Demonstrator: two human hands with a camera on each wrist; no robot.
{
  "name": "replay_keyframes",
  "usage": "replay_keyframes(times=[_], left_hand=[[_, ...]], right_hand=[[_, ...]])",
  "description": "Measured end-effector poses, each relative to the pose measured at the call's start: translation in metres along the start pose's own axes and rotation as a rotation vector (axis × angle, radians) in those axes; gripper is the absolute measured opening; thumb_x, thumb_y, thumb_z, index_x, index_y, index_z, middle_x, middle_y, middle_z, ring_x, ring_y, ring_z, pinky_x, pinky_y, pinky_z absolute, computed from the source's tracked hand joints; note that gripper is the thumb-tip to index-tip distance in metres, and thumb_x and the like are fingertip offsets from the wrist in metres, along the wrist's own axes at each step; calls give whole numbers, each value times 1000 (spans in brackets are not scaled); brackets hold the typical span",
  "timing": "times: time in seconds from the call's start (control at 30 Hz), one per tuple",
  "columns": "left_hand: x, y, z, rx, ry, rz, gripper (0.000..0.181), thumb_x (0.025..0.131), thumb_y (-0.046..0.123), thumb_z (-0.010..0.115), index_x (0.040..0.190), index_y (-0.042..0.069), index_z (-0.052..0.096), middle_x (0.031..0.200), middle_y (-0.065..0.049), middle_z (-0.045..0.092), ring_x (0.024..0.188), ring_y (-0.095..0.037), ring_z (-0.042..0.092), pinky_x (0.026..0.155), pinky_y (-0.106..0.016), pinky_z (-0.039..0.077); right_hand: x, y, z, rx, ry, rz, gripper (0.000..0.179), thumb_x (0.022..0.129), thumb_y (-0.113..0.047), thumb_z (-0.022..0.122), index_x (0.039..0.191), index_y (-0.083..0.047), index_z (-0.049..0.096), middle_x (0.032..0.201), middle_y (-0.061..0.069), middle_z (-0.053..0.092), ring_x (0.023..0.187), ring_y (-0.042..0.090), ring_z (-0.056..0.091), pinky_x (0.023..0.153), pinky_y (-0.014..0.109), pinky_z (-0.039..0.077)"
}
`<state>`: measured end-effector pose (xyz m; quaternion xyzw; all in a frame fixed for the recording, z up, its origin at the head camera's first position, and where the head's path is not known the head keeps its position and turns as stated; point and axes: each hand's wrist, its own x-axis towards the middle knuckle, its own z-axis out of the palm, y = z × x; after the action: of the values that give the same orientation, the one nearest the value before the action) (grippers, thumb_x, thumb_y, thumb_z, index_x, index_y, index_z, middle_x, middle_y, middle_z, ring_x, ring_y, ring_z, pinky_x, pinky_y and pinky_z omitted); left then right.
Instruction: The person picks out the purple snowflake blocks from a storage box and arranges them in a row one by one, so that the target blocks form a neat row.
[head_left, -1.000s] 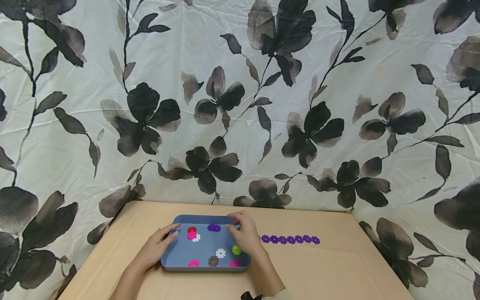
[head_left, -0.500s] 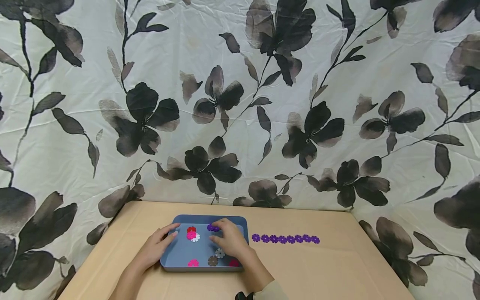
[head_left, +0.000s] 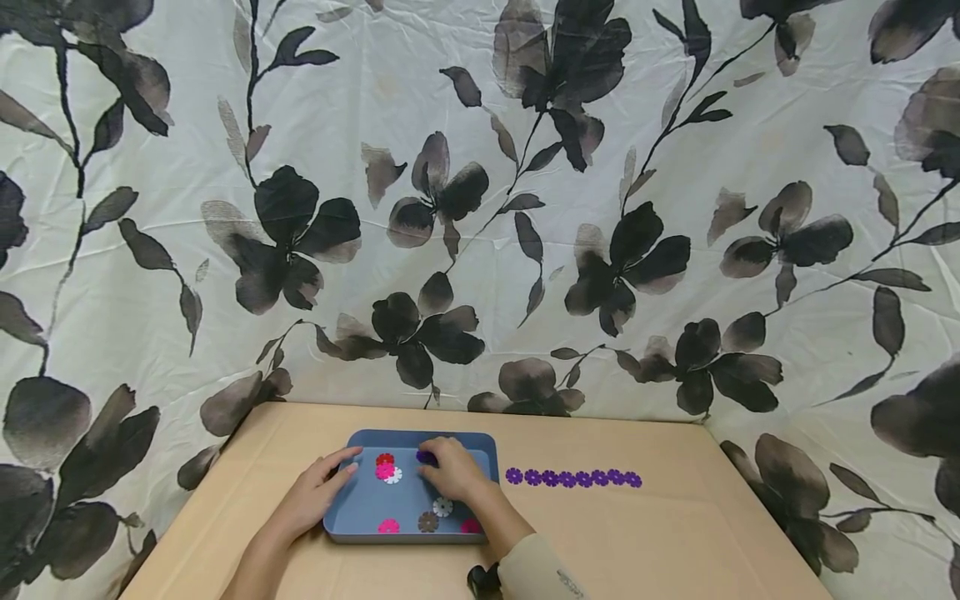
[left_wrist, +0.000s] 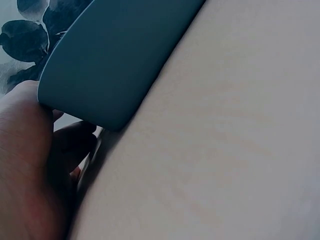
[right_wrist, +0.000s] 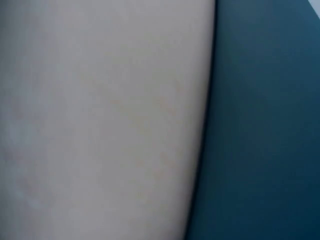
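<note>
In the head view, a shallow blue tray [head_left: 408, 539] lies on the table with small flower-shaped discs inside. My left hand [head_left: 309, 496] holds its left side, thumb over the rim; in the left wrist view, fingers [left_wrist: 75, 142] curl low behind the tray wall [left_wrist: 110, 65]. My right hand [head_left: 455, 473] reaches into the tray's back part, thumb and forefinger closed about a purple flower-shaped disc [head_left: 426, 457], mostly hidden by the fingers. Red [head_left: 385, 459], pink [head_left: 384, 472] and white [head_left: 393, 476] discs overlap at the tray's left.
Right of the tray, a row of linked purple discs [head_left: 582, 479] lies on the tan table [head_left: 637, 542]. Nearer the tray's front are a white disc [head_left: 443, 507], a brown disc [head_left: 428, 522] and a pink disc [head_left: 388, 526]. A floral cloth [head_left: 525, 275] hangs behind.
My right hand has moved left from the tray's right rim to the purple discs at the back, and its fingers have closed in there. The left hand stays at the tray's left side.
</note>
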<state>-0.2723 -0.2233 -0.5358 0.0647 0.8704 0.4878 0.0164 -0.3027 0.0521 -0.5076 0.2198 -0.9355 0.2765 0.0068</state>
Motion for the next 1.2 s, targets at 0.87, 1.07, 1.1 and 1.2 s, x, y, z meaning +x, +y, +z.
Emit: replay_keyframes(times=[0.87, 1.07, 1.1, 1.2], left_hand=[[-1, 0, 2, -3, 11, 0, 52, 107, 47, 55, 152, 22, 55, 161, -19, 46, 152, -46, 35, 123, -70, 25], [0, 1, 3, -12, 16, 2, 51, 107, 47, 55, 151, 21, 56, 160, -19, 46, 152, -45, 36, 123, -70, 26], [0, 1, 3, -12, 16, 2, 51, 107, 47, 55, 151, 21, 56, 160, -19, 47, 152, -45, 36, 123, -70, 26], [1, 1, 2, -10, 13, 3, 51, 107, 47, 55, 151, 21, 56, 160, -19, 47, 151, -45, 36, 122, -70, 26]], right_hand=[[1, 15, -1, 9, 21, -14, 11, 94, -9, 76, 104, -11, 80, 104, -2, 67, 101, 14, 57, 92, 35, 53], [2, 18, -3, 29, 21, -34, 11, 91, -7, 79, 102, -11, 80, 100, -5, 59, 90, 7, 53, 82, 25, 52], [1, 17, -4, 32, 21, -35, 12, 91, -7, 79, 102, -11, 80, 100, -5, 59, 90, 7, 53, 81, 24, 52], [0, 16, -7, 30, 20, -41, 13, 90, -7, 81, 102, -10, 81, 100, -4, 61, 90, 7, 55, 79, 22, 52]])
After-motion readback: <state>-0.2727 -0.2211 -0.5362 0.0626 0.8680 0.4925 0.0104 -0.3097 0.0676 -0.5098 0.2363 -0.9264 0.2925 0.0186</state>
